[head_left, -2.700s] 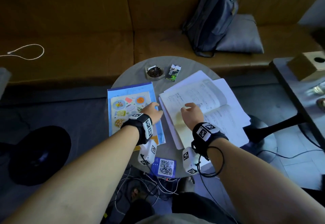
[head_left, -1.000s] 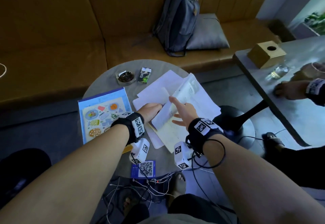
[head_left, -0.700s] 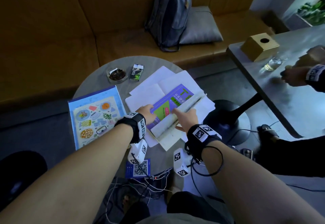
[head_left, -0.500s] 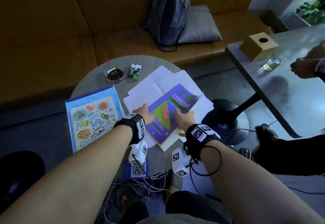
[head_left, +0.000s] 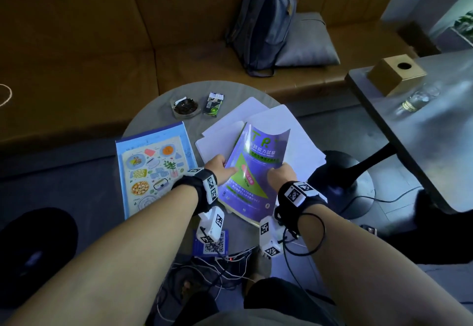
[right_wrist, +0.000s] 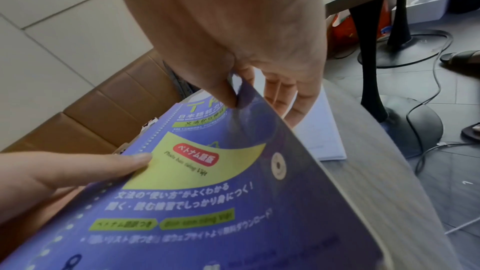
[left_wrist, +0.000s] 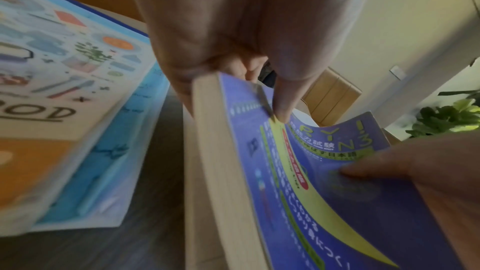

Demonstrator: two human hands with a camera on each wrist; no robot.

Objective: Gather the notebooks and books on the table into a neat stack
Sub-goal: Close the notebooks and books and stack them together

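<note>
A closed purple book (head_left: 253, 172) with a green triangle on its cover is lifted off the round table (head_left: 158, 110), its far end bowed upward. My left hand (head_left: 221, 169) grips its spine edge, thumb on the cover (left_wrist: 283, 98). My right hand (head_left: 280, 176) grips its page edge, thumb on top (right_wrist: 226, 93), fingers underneath. White open notebooks (head_left: 297, 131) lie beneath it. A light blue illustrated book (head_left: 153, 167) lies flat on the table's left, also in the left wrist view (left_wrist: 64, 93).
An ashtray (head_left: 185, 107) and a small packet (head_left: 214, 103) sit at the table's far side. A backpack (head_left: 266, 18) and grey cushion (head_left: 307, 44) rest on the brown bench. A second table (head_left: 422, 121) stands right with a gold box (head_left: 396, 73). Cables (head_left: 230, 261) trail on the floor.
The open book was folded shut, showing its purple cover. Both hands then took its long edges and raised it off the white notebooks.
</note>
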